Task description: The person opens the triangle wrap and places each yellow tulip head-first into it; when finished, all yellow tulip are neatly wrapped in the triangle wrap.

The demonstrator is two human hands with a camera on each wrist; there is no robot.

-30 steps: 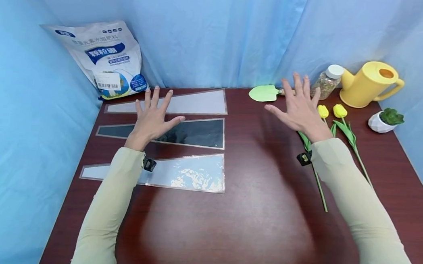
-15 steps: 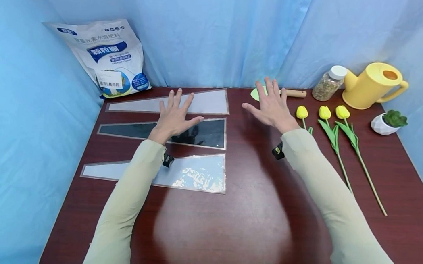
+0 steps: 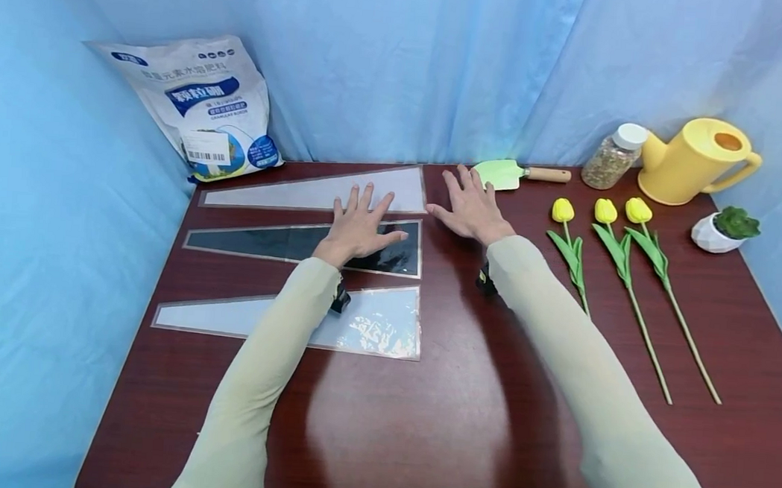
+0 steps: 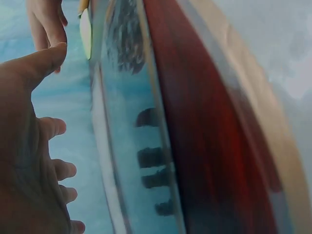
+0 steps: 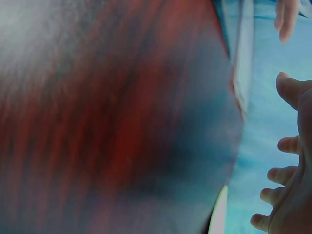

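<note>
- Presently my left hand (image 3: 358, 227) hovers flat, fingers spread, grip empty, over the dark tapered sheet (image 3: 283, 241).
- Likewise my right hand (image 3: 469, 204): spread, holding nothing, beside the frosted tapered sheet (image 3: 313, 192) on the surface (image 3: 420, 425).

The head view was bright and evenly lit from above, sharp across the middle. A broad pale glare lay on the dark red surface (image 3: 413, 424) near the camera, and the clear plastic sheet (image 3: 372, 325) glinted. Soft shadows fell under both arms. Straight edges bowed slightly toward the frame's borders. Both wrist views were heavily motion-blurred and smeared, the surface streaked red, with only the hands' fingers (image 4: 53, 127) roughly distinct.
</note>
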